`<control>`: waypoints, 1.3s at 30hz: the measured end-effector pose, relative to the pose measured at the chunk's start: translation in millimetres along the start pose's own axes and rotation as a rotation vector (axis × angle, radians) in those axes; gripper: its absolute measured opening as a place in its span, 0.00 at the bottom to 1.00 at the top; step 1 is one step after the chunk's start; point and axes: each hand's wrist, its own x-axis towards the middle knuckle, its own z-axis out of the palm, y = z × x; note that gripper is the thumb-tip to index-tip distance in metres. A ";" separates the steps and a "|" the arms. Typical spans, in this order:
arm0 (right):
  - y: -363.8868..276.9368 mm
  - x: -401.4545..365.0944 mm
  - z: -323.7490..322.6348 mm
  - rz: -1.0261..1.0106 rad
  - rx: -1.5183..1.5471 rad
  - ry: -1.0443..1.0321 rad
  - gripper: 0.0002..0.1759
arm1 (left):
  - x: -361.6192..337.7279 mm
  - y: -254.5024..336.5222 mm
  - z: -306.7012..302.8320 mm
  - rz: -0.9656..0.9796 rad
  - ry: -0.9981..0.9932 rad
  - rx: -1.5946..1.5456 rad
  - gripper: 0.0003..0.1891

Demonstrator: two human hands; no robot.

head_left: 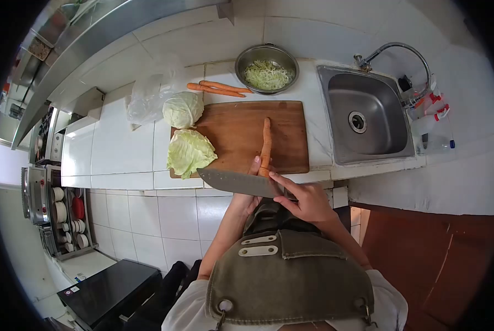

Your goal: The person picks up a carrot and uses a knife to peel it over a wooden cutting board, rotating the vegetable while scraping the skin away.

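Note:
A carrot point(266, 140) points away from me over the wooden cutting board point(233, 124). My left hand point(253, 199) grips its near end, partly hidden behind the blade. In my right hand point(308, 202) is a wide-bladed kitchen knife point(233, 182), held crosswise over the carrot's near end with the tip to the left. The right index finger stretches along toward the carrot. Left of these, a loose cabbage leaf piece point(190, 152) lies on the board's edge, and a cabbage head point(183, 110) sits just behind it.
Behind the board stands a metal bowl point(266, 69) of shredded cabbage, with several carrots point(216, 89) beside it. A clear plastic bag point(150, 99) lies to the left. On the right are a steel sink point(368, 132), a flexible faucet point(418, 55) and spray bottles point(435, 113).

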 end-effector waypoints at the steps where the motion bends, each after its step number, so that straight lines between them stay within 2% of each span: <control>1: -0.8 0.0 -0.8 0.027 0.006 -0.040 0.32 | 0.2 0.8 -2.7 0.002 -0.035 0.020 0.21; 3: 0.5 -1.3 2.4 0.039 0.009 -0.051 0.32 | 0.6 0.6 -2.8 0.002 -0.070 0.040 0.23; 6: -1.5 -1.6 0.0 0.061 0.013 -0.080 0.32 | 1.2 -1.1 3.0 0.043 0.037 0.016 0.20; 17: 2.7 -5.4 1.4 0.047 0.044 -0.085 0.30 | -0.9 -5.7 0.7 0.005 -0.033 -0.041 0.23; 27: 3.6 -5.9 -4.0 0.051 0.089 -0.072 0.32 | -3.1 -12.9 4.3 0.044 -0.064 -0.044 0.21; 30: 6.2 -6.4 -3.7 0.024 0.108 -0.048 0.33 | -3.2 -15.6 0.2 0.012 0.017 -0.012 0.23; 33: 6.8 -3.7 -5.3 0.016 0.073 -0.063 0.34 | -8.4 -14.3 10.5 0.059 0.024 0.006 0.26; 35: 5.3 -1.0 -8.4 0.021 0.040 -0.075 0.34 | -9.3 -16.1 11.0 0.154 -0.096 0.081 0.28; 37: 2.8 2.1 -12.9 0.181 -0.030 -0.188 0.34 | -10.1 -15.3 14.0 0.157 -0.061 0.108 0.27; 39: 4.4 -0.4 -7.2 0.116 0.013 -0.149 0.33 | -12.5 -11.5 20.2 0.163 -0.023 0.136 0.27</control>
